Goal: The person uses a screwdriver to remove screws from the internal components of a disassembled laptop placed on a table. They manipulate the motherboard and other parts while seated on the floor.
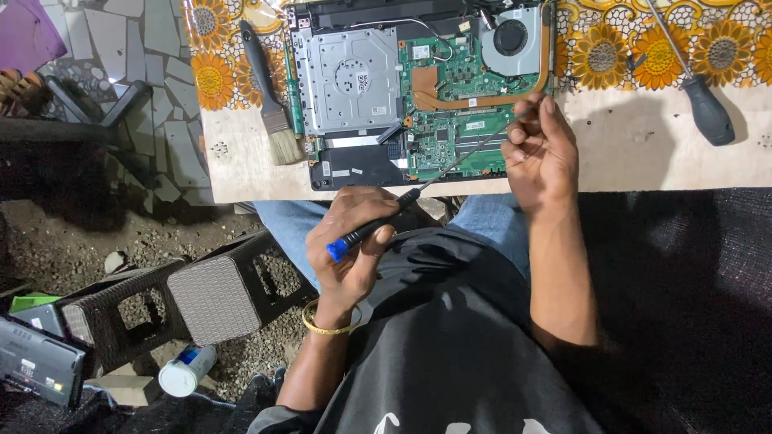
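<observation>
An opened laptop (366,165) lies on the table, showing its green circuit board (458,80), a silver drive (347,80) and a fan (511,38). My left hand (350,257) is closed around the blue-and-black handle of a long thin screwdriver (378,225), held over my lap just off the table's near edge. The shaft slants up to the right over the board. My right hand (543,153) pinches the shaft near its tip above the board's right side. The tip itself is hidden by my fingers.
A paintbrush (273,112) and a green-handled tool (294,100) lie left of the laptop. A black-handled screwdriver (706,104) rests at the right on the sunflower-patterned cloth (643,48). Woven stools (217,293), a white bottle (185,370) and a grey device (36,362) sit on the gravel floor at left.
</observation>
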